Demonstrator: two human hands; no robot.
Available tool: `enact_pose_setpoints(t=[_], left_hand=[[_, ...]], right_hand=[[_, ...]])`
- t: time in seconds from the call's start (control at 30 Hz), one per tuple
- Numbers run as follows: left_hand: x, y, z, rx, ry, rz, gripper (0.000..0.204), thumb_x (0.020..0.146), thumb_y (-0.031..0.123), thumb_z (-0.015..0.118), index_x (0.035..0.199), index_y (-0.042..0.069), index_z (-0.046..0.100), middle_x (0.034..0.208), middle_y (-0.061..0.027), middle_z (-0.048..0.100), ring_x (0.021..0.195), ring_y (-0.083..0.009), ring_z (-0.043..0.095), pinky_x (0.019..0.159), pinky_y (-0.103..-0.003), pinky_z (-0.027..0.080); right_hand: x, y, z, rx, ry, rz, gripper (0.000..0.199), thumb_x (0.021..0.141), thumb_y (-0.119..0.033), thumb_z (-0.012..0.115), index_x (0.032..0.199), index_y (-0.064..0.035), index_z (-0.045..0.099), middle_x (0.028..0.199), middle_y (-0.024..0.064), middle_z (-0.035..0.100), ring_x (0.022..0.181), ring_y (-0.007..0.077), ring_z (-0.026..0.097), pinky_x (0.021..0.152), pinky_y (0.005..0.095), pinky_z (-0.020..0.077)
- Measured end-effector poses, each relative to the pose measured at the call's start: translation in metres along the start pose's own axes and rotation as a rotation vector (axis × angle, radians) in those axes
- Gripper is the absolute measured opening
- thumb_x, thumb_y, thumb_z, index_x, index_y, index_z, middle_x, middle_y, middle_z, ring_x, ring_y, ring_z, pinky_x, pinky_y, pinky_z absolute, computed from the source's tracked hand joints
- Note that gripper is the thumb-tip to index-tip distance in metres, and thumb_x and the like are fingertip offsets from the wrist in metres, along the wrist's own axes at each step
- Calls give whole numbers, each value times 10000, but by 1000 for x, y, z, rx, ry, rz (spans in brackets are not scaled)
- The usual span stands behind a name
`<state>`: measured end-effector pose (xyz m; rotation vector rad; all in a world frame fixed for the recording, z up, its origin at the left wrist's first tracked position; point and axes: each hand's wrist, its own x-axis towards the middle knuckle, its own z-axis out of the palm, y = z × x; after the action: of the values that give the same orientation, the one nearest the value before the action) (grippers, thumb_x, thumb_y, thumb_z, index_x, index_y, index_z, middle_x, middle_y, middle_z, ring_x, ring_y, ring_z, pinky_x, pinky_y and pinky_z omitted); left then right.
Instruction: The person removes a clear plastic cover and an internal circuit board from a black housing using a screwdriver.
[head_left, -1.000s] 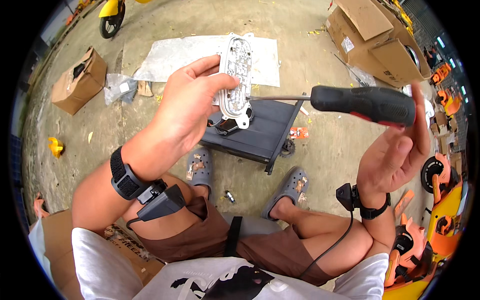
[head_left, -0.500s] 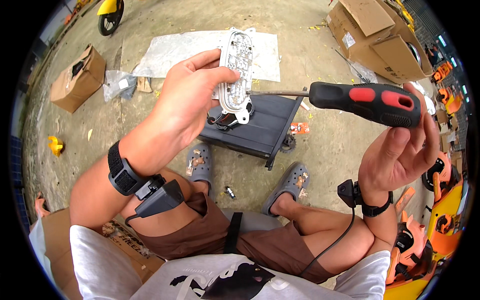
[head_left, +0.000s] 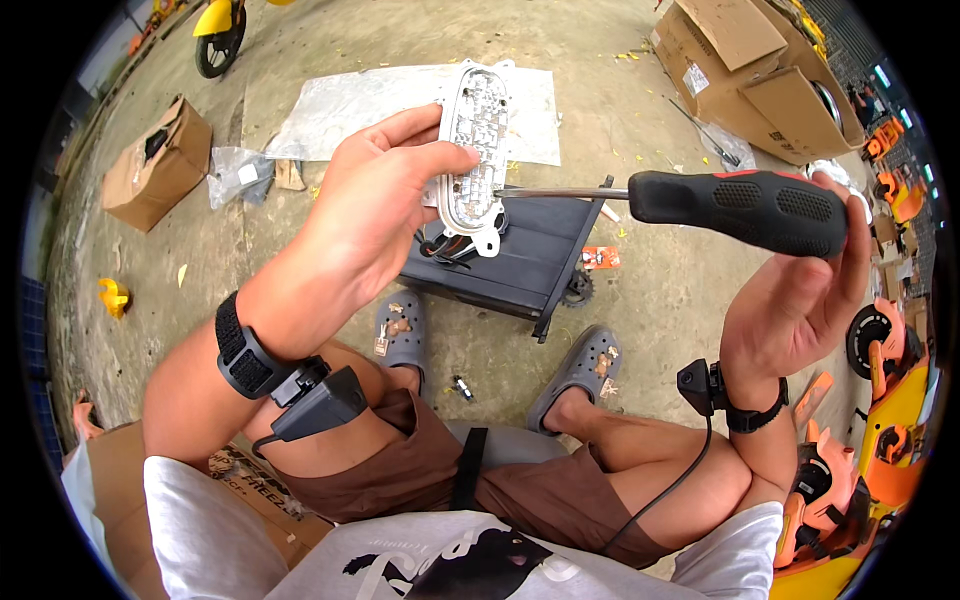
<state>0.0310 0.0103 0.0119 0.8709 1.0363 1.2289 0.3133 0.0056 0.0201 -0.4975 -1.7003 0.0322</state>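
In my left hand [head_left: 385,185] is an oval lamp unit [head_left: 478,125], white-rimmed, with a clear, shiny faceted face and mounting tabs at its ends. My thumb presses on its face and the fingers go behind it. Dark wires [head_left: 445,245] show just below its lower end. My right hand [head_left: 800,300] grips the butt of a screwdriver [head_left: 735,212] with a black and red handle. Its metal shaft points left, and the tip meets the lamp unit's right edge near the lower end. Whether the tip sits on a screw is too small to tell.
A low black platform [head_left: 510,270] stands beyond my feet. Farther off lies a white sheet [head_left: 335,115] on the concrete. Cardboard boxes stand at left [head_left: 160,165] and far right [head_left: 745,70]. Orange and yellow parts [head_left: 825,470] crowd the right side.
The screwdriver's handle has turned about its length, so its red patches have rolled mostly out of sight. My right fingers have shifted on it. The lamp unit has barely moved.
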Motion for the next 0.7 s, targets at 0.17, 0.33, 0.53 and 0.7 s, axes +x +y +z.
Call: enact_pose_setpoints(t=[0.17, 0.33, 0.53, 0.7], left_hand=[[-3, 2, 6, -7, 36, -1, 370, 847, -13, 603, 1215, -43, 590, 1060, -75, 670, 926, -155, 644, 820, -334, 520], [-1, 1, 2, -26, 18, 16, 376, 848, -19, 601, 1223, -45, 586, 1063, -87, 669, 912, -152, 652, 793, -323, 534], [0, 2, 3, -16, -2, -4, 349, 886, -39, 577, 1233, -61, 559, 1108, -105, 664, 954, -155, 655, 839, -309, 551], [-1, 1, 2, -46, -1, 15, 374, 852, -30, 593, 1225, -58, 577, 1065, -93, 665, 887, -150, 657, 748, -303, 558]], right_hand=[[1, -10, 6, -47, -42, 9, 588, 1011, -302, 506, 1476, -22, 279, 1344, 301, 481, 1180, 341, 553, 1016, 450, 435], [2, -5, 4, -70, -21, -52, 552, 1008, -314, 514, 1440, -26, 325, 1334, 304, 484, 1144, 340, 568, 1004, 439, 450], [1, -11, 12, 34, -9, -83, 527, 1023, -353, 468, 1436, -52, 341, 1301, 279, 511, 1160, 350, 558, 1020, 476, 439], [0, -6, -1, -103, -59, -44, 529, 1031, -342, 447, 1449, -41, 329, 1336, 285, 487, 1206, 372, 528, 1043, 510, 412]])
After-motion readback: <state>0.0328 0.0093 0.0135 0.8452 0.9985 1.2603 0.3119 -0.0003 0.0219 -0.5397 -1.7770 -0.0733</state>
